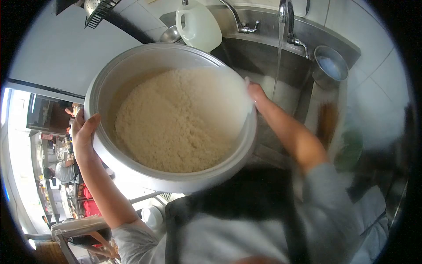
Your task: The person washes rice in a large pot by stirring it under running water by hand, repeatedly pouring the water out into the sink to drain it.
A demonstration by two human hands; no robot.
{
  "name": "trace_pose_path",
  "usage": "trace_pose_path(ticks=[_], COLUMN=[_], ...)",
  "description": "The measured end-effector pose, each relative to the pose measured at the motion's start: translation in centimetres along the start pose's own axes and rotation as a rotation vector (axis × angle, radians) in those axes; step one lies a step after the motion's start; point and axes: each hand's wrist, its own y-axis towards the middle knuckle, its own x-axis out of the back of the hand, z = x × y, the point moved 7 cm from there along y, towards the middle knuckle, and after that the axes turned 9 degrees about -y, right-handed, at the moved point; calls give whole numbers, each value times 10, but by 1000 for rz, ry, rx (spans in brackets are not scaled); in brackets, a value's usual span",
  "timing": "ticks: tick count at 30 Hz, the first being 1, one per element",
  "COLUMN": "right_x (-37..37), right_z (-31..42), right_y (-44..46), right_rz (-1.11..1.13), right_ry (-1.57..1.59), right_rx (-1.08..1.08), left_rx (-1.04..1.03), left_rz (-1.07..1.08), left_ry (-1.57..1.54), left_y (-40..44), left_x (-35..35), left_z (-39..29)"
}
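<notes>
A large, round metal pot point(193, 182) is held up between my hands, tilted so that its inside faces me. Pale rice point(162, 119) fills much of it, with cloudy whitish water point(231, 99) gathered on the right side. My left hand point(84, 130) grips the pot's left rim, thumb over the edge. At the right rim, near the sink, my right hand point(256, 93) is closed on the pot; its fingers are partly hidden and slightly blurred.
Water runs from a faucet point(282, 13) into the steel sink point(246, 55). A plastic jug point(200, 28) stands behind the pot, and a metal bowl point(325, 79) sits at the sink's right edge. At left, a person point(66, 170) is in the distance.
</notes>
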Motion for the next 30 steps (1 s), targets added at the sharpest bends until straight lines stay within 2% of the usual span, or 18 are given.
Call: trace_pose_path(ticks=[2,5,8,11,14,20,26,30], right_x=[3,1,-9,-11,-9,-6,-1,7], right_z=[19,19,-12,-19,-14,-7,1,28], right_y=[-29,-23,1,8,-1,1,-18,-49], right_rz=[0,-50,36,43,59,-43,29,-2], right_ry=[157,126,325,313,246,96,263,286], right_rx=[-71,-9,72,70,-35,18,-77,-151], left_rx=[2,3,-19,-24,-34,-40,-45,-61], left_rz=[36,9,-4,36,71,50,48,50], left_ry=[-7,20,33,17,58,51,58,32], left_y=[6,4,1,2,2,1,-3,-3], left_x=[3,0,-5,-8,-10,-12,-18,-20], left_z=[3,-1,-7,-8,-12,-15,-21,-21])
